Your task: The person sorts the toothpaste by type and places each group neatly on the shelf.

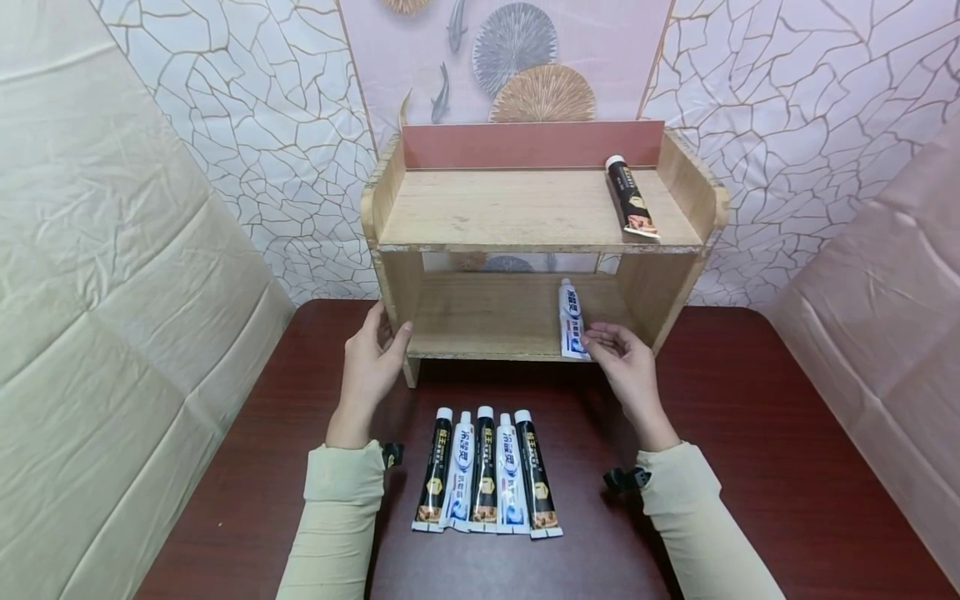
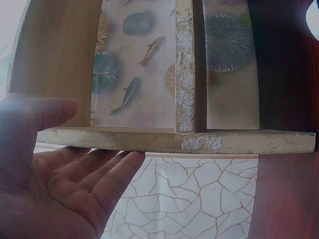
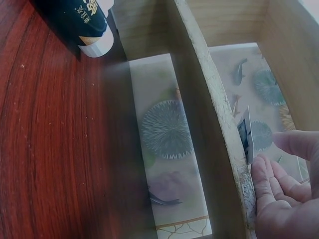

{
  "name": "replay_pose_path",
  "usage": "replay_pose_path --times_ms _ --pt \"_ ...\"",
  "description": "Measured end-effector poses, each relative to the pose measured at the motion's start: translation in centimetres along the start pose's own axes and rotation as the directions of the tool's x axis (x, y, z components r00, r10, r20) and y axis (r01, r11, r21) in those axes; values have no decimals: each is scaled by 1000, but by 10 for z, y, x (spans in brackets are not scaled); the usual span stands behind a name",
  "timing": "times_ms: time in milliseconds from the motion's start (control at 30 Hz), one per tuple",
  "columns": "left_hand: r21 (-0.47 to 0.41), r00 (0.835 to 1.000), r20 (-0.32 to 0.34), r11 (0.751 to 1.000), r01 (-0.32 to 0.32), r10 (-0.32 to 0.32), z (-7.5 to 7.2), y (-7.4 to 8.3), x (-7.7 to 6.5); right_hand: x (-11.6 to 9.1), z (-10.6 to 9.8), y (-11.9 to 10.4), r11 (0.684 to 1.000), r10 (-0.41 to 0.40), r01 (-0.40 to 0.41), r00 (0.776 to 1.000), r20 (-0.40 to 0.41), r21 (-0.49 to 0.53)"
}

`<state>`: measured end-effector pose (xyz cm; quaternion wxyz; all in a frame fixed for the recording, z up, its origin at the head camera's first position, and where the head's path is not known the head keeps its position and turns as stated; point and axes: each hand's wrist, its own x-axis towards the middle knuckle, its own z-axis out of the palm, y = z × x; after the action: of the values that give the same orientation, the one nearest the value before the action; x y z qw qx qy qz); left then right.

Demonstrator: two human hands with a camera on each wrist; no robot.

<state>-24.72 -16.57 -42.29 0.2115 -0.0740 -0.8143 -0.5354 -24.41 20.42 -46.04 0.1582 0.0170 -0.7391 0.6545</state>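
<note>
My right hand (image 1: 624,367) is at the lower shelf, with its fingertips against the bottom end of a white-and-blue toothpaste tube (image 1: 571,321). That tube lies on the lower shelf, its cap toward the back. In the right wrist view, thumb and fingers stand apart beside the tube's flat end (image 3: 249,137). My left hand (image 1: 372,354) is at the left side panel of the wooden shelf (image 1: 480,321). The left wrist view has its straight fingers (image 2: 107,174) along the panel's outer face, the thumb on the inner side, apart from the wood.
A black toothpaste tube (image 1: 632,196) lies on the upper shelf at the right. On the dark red table (image 1: 757,467), in front of the shelf, several tubes lie in a row, black (image 1: 435,471) and white (image 1: 460,471) alternating. A patterned cloth wall (image 1: 247,150) stands behind.
</note>
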Motion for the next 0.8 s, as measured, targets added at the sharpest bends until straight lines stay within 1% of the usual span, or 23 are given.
replay_pose_path --times_ms 367,533,800 --pt "4 1000 4 1000 9 -9 0 2 0 -4 -2 1 1000 -1 1 1000 6 -28" --pt "4 1000 2 1000 6 -6 0 1 0 -5 -3 1 1000 -11 11 1000 17 -8" --pt "-3 1000 2 1000 5 -5 0 2 0 -7 -3 -3 1000 0 -1 1000 29 17"
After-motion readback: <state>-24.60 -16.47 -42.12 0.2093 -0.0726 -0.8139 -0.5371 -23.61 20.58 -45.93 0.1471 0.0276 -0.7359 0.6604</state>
